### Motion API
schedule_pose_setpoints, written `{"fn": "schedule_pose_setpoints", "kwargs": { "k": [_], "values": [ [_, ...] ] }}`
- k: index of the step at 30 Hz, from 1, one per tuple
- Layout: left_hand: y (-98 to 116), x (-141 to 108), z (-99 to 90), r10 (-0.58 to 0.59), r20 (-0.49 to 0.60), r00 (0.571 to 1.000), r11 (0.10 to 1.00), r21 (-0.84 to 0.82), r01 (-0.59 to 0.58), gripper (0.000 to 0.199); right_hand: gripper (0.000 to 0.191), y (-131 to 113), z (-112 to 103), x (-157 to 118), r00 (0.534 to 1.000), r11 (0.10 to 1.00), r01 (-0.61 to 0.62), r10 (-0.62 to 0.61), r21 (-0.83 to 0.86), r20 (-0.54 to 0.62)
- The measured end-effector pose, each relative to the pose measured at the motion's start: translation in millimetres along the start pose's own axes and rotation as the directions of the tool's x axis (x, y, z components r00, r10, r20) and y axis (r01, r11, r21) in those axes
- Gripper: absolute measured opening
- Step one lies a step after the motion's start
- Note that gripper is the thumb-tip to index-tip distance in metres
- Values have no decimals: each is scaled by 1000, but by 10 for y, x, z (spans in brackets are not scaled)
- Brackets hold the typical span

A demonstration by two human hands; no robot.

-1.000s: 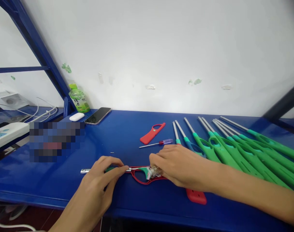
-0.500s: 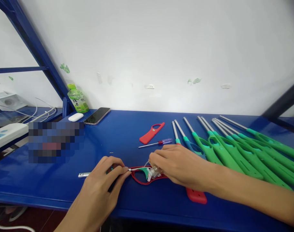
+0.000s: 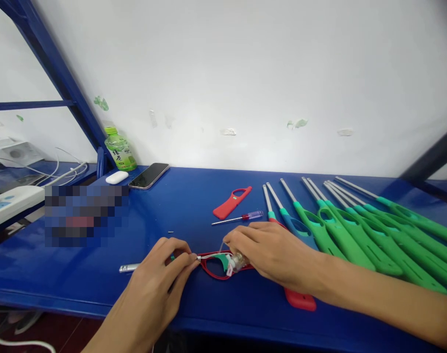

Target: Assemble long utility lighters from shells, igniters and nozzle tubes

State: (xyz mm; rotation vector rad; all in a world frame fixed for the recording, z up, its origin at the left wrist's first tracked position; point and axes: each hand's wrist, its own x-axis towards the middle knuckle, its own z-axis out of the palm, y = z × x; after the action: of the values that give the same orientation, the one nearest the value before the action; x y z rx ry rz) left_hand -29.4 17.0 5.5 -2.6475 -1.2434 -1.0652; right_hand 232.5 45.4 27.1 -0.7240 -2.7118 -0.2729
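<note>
An opened lighter with a red half shell [image 3: 213, 277] lies on the blue table, its metal tube [image 3: 128, 267] pointing left. My left hand [image 3: 159, 282] is closed in a pinch at the neck of this lighter, where a thin white tube runs. A green trigger [image 3: 222, 261] sits in the shell between the hands. My right hand [image 3: 269, 247] is closed on a clear plastic fuel tank [image 3: 238, 262] over the shell; its fingertips are partly hidden. Behind the hands lie the loose red cover half [image 3: 231, 205] and a screwdriver [image 3: 241, 218].
Several green lighters [image 3: 356, 235] lie in a row at right, with a blue lighter [image 3: 300, 228] beside them. A red handle end [image 3: 300, 299] shows below my right forearm. A tiny screw [image 3: 171, 232], phone [image 3: 150, 176], white case [image 3: 116, 177] and bottle [image 3: 120, 152] are further left.
Both hands stay at the opened lighter with almost the same grip. My right fingers and the clear fuel tank have shifted very slightly. The whole view has moved a little.
</note>
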Motion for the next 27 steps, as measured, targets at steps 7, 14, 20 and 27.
{"fn": "schedule_pose_setpoints", "kwargs": {
  "k": [7, 14, 20, 27],
  "values": [
    [-33, -21, 11, 23, 8, 1000, 1000, -8, -23, 22, 25, -16, -36, 20, 999, 1000, -7, 6, -25, -37],
    [-39, -28, 19, -5, 36, 999, 1000, -13, 6, 20, 29, 26, -81, 23, 996, 999, -40, 39, 7, 79],
    [-35, -32, 5, 13, 6, 1000, 1000, 21, -13, 20, 25, 32, -124, 18, 980, 991, -118, 106, 67, 168],
    [-1, -9, 22, 38, -36, 999, 999, 25, -38, 20, 22, 34, -136, 6, 964, 955, -220, 181, 199, 196]
  ]
}}
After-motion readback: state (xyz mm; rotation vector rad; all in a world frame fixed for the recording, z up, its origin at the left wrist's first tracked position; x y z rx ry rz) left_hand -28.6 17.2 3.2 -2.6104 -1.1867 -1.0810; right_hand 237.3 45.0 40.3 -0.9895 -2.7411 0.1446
